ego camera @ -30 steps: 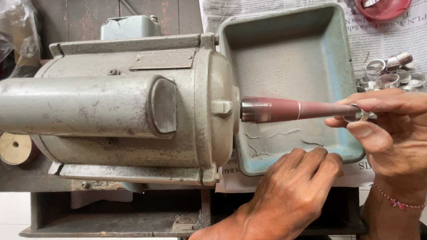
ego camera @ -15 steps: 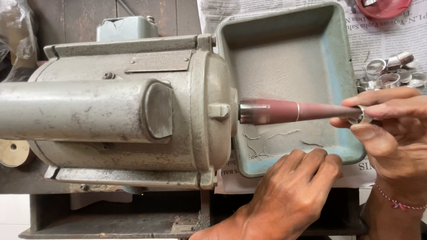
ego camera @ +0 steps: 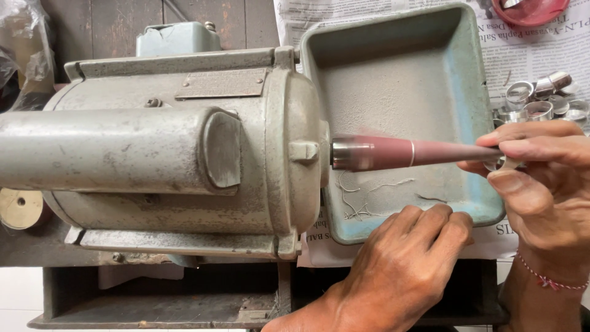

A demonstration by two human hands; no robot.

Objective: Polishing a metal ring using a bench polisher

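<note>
In the head view we note a large grey motor housing (ego camera: 184, 147) occupying the left and centre of the counter (ego camera: 153, 301), with a tapered reddish spindle (ego camera: 405, 153) projecting from its right end over a worn blue-green metal tray (ego camera: 473, 92). The right hand (ego camera: 541, 178) sits at the right edge, its grip pinching a small metal ring (ego camera: 505, 162) between thumb and fingers; we see the ring seated at the narrow tip of the spindle, touching it. The left hand (ego camera: 405, 258) rests at the near edge of the tray, fingers curled into a loose fist over the rim, holding nothing that we can see. A few pale threads or wire scraps (ego camera: 362, 197) lie on the tray floor below the spindle. Beyond the tray's right wall, toward the far right corner, a cluster of similar metal rings (ego camera: 541, 98) lies on newspaper (ego camera: 541, 49) spread under the tray. A red dish (ego camera: 528, 9) shows at the far edge, partly cut off. A red cord bracelet (ego camera: 550, 280) circles the right wrist. A round pale disc (ego camera: 18, 209) lies at the left edge, beside the motor.
</note>
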